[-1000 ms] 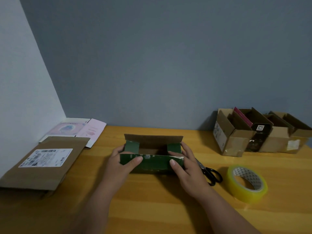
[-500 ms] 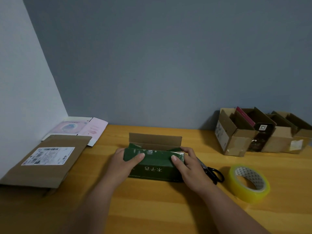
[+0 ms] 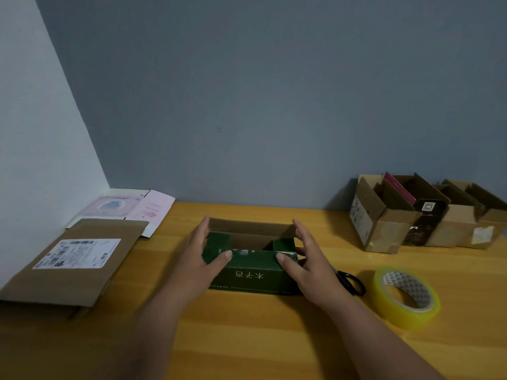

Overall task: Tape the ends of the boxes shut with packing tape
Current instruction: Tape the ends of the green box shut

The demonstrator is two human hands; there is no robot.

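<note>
Half a second back the near flap lay folded down over the top of the green box (image 3: 251,272). Now the top stands open again, with the side flaps and brown inner wall showing. Reads as a re-fold in progress; this end is not yet ready for tape.

Far out from the left hand: a flattened brown carton (image 3: 74,259) with a shipping label, and pale printed card sheets (image 3: 129,208) behind it.

Left hand (image 3: 199,259): fingers straight and spread along the box's left end, thumb laid on the near top edge. Holds nothing.

The box sits on the wooden table (image 3: 247,333) between both hands.

Right hand (image 3: 308,261): mirrors it, fingers straight against the right end, thumb on the near edge.

Just beyond the right hand: black scissors (image 3: 352,282), then the yellowish tape roll (image 3: 406,297), untouched. Farther off, open brown boxes (image 3: 428,215) stand by the wall.
</note>
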